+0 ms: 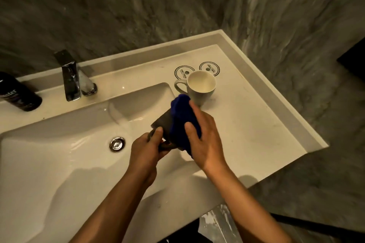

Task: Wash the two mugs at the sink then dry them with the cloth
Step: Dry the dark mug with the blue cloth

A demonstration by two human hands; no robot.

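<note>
Low over the basin's right edge, a dark grey mug (164,122) is held between both hands. Its handle is gripped by the left hand (147,149), fingers curled round the loop and the thumb laid along the mug's side, the forearm reaching up from below. A blue cloth (182,112), thick and fuzzy, is pressed against the mug's far side by the right hand (205,140), whose fingers are wrapped over the bunched fabric, with the wrist bent inward. Just beyond the right hand's fingertips, a white mug (200,89) is seen upright on the flat worktop (256,124), handle turned left, its glazed, tapered body smooth and pale. Beside the left hand, a round chrome drain (117,144) is set in the glossy white sink (49,154). Farther off, beyond the left hand, a square-edged chrome tap (71,81) and a black bottle (18,94) are stood on the rim. Two round printed stickers (209,69) are stuck behind the white mug.
</note>
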